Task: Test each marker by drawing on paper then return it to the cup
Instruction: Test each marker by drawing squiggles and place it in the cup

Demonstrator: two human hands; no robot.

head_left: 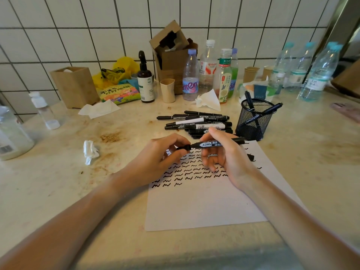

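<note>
Along the back runs a wall of white square tiles with dark grout, and below it a pale, brown-stained stone counter. At the far left stand clear plastic bottles; next comes a square wooden box, then a crumpled white tissue lying on the stained surface. Toward the middle, the left hand pinches a small black marker cap at the tip of a black marker with a blue-and-white label, whose barrel the right hand grips; both hands hover close together over a white sheet of paper covered in rows of black squiggles. Just behind lies a loose pile of black markers, and to its right a black wire-mesh cup holds a few pens. Water bottles with teal caps line the right end.
</note>
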